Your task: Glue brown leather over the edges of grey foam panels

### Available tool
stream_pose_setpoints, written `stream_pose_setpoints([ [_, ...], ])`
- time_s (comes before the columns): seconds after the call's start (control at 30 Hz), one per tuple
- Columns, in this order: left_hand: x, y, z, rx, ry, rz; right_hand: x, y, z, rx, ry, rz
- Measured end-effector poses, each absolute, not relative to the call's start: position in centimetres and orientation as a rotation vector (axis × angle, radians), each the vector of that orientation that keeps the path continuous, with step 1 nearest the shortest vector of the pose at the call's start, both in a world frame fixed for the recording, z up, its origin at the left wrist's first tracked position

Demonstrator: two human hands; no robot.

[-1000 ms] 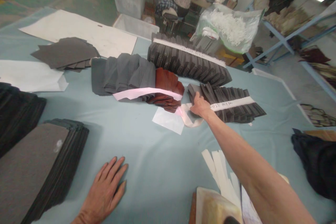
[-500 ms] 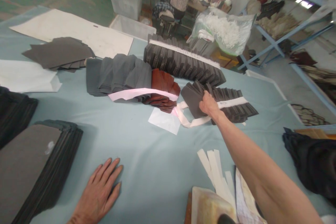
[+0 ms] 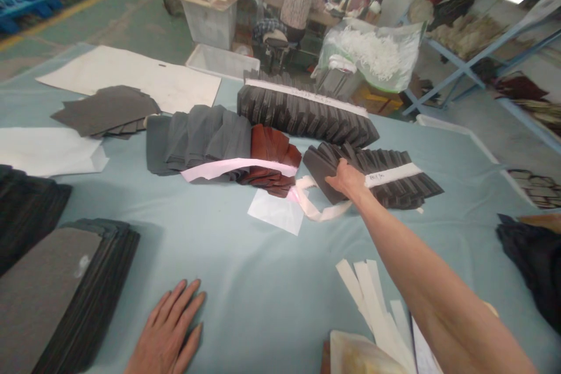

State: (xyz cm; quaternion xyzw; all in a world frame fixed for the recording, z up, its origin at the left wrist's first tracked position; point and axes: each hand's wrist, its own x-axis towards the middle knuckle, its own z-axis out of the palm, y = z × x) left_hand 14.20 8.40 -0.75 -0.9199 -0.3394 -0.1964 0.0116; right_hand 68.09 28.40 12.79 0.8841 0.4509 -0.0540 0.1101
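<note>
My right hand (image 3: 347,179) reaches out over a fanned bundle of dark grey cut pieces (image 3: 394,160) with a white written band round it. Its fingers are bent on the left part of the bundle, the thumb pointing left; the fingertips are partly hidden. Flat on the blue-green table cover lies my left hand (image 3: 169,327), fingers spread, holding nothing. To its left rises a tall stack of dark grey pieces (image 3: 48,280). Beyond the hands lie grey fanned pieces (image 3: 197,137) and reddish-brown pieces (image 3: 272,152), with a pink strip (image 3: 236,166) across them.
A longer banded dark bundle (image 3: 307,108) lies farther back. White strips (image 3: 366,292) and a whitish container (image 3: 363,353) are near the front edge. Dark cloth (image 3: 532,272) sits at the right. A person (image 3: 298,3) sits beyond the table, near a bag of white scraps (image 3: 372,52).
The view has tilted up slightly, so most things appear lower. My right thumb stands out farther from the fingers, over the same bundle. My left hand remains flat on the table.
</note>
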Motion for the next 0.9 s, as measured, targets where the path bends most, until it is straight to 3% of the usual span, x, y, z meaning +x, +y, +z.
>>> stream_pose_setpoints([
  [0.43, 14.7, 8.9, 0.6, -2.855, -1.002, -0.546, 68.2, 28.9, 13.6, 2.821, 1.440, -0.281],
  [0.9, 13.3, 9.9, -2.7, -2.738, -0.886, -0.614, 63.3, 25.7, 22.3, 3.401, 2.095, -0.361],
])
